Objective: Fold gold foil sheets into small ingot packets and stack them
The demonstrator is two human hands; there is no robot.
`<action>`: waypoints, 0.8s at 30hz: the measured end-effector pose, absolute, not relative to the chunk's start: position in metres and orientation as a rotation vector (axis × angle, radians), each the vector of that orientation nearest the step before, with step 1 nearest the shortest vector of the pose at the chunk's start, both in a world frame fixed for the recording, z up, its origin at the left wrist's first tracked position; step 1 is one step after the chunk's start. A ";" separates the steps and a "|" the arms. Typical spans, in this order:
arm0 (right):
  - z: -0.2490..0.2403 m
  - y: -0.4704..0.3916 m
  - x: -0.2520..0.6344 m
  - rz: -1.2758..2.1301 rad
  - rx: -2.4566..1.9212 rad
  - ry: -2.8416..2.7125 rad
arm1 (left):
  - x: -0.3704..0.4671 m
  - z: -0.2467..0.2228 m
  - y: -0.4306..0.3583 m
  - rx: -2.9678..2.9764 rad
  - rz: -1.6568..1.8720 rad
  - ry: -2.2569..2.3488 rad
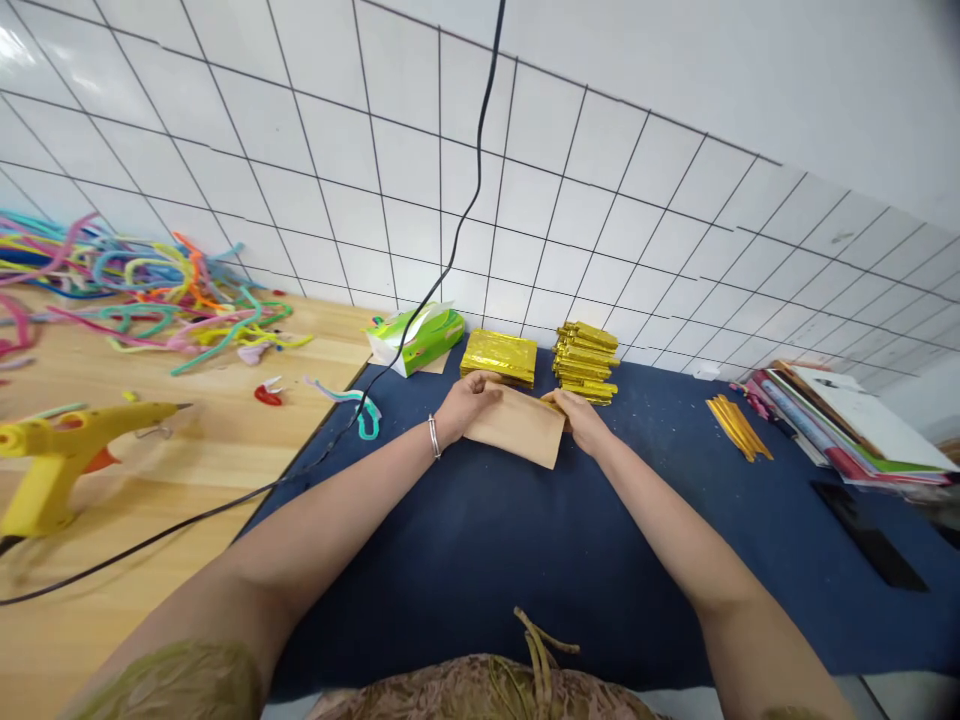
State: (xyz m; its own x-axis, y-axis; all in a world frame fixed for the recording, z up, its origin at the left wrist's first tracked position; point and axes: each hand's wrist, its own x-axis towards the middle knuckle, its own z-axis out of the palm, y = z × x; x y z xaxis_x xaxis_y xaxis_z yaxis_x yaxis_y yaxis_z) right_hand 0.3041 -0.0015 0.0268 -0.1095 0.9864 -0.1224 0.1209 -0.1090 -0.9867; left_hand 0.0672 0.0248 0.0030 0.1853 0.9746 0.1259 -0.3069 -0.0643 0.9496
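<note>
Between my two hands, above the dark blue cloth [480,560], is a tan sheet of paper [517,425], tilted toward me. My left hand [466,405] is closed on its upper left part. At the right edge my right hand [581,420] pinches the same sheet, and a bit of gold shows by the fingers. Just behind the paper lies a stack of gold foil sheets [499,355]. Beside that stack, to the right, folded gold strips [585,360] are piled up.
A yellow glue gun [67,455] and a tangle of pipe cleaners [150,285] lie on the wooden tabletop [202,470]. A black cable [450,260] hangs across the view. A green tissue pack [424,335] stands by the tiled wall. Books [840,420] and tan strips [737,428] lie at right.
</note>
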 end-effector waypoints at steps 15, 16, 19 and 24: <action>0.001 -0.015 0.303 0.996 -1.221 -1.350 | 0.071 -0.005 0.027 1.293 1.254 1.066; -0.001 -0.015 0.303 0.987 -1.224 -1.350 | 0.071 -0.005 0.027 1.299 1.249 1.082; -0.003 -0.017 0.305 0.944 -1.243 -1.356 | 0.069 -0.006 0.028 1.299 1.244 1.128; -0.004 -0.017 0.307 0.898 -1.251 -1.403 | 0.067 -0.006 0.032 1.193 1.276 1.143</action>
State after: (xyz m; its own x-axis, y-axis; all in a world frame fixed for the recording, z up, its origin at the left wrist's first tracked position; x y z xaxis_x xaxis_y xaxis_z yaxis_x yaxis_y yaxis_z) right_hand 0.3071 -0.0174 -0.0037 0.0476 0.9784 0.2012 0.2271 0.1855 -0.9560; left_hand 0.0669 0.0322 -0.0057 -0.0063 0.9989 0.0464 -0.0640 -0.0467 0.9969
